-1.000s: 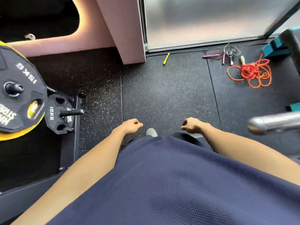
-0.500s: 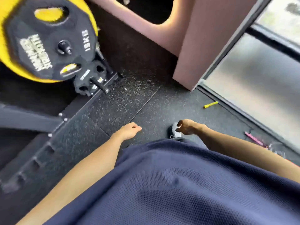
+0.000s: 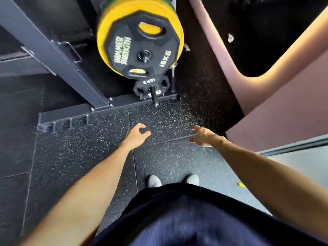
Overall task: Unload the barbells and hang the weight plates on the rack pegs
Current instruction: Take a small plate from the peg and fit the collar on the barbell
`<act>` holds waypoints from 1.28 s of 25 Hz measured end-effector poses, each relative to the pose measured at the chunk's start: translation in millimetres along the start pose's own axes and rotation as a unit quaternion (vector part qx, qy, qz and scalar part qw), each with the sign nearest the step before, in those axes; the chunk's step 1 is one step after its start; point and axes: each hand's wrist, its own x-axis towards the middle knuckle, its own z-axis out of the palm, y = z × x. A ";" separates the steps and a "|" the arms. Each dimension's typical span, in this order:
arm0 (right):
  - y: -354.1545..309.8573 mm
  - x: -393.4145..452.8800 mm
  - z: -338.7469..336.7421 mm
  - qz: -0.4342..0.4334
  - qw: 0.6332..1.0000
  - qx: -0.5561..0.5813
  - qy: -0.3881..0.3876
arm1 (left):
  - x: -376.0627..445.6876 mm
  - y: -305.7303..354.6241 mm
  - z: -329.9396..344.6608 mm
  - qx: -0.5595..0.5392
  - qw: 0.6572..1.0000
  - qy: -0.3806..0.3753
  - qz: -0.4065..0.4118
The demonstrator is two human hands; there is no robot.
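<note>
A black 15 kg plate [image 3: 142, 45] hangs on an upper rack peg in front of a thicker yellow plate [image 3: 104, 32]. Below it a small black 10 kg plate [image 3: 150, 84] sits on a lower peg [image 3: 154, 96] that sticks out toward me. My left hand [image 3: 135, 134] and my right hand [image 3: 202, 135] reach forward over the rubber floor, below the plates. Both hold nothing, with fingers loosely spread. No barbell shows in this view.
The dark steel rack frame [image 3: 53, 50] slants across the upper left, and its base bar [image 3: 79, 114] with short studs lies on the floor. A pink wall panel [image 3: 266, 112] stands at right. My two shoes [image 3: 154, 181] show near the bottom.
My view has swung to face the rack, so the plates now sit at top centre. Both hands have loosened from curled fists and stretched forward.
</note>
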 end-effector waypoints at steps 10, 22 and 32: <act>-127.5 5.8 -178.8 -0.165 0.967 -0.029 0.190 | -6.5 139.2 -183.6 -0.030 0.969 0.202 0.141; -244.8 -84.9 -365.0 -0.282 0.882 -0.055 0.374 | -101.3 275.1 -355.3 -0.012 0.875 0.386 0.293; -315.8 -206.2 -488.1 -0.356 0.792 -0.065 0.492 | -196.2 375.2 -445.5 -0.015 0.788 0.495 0.365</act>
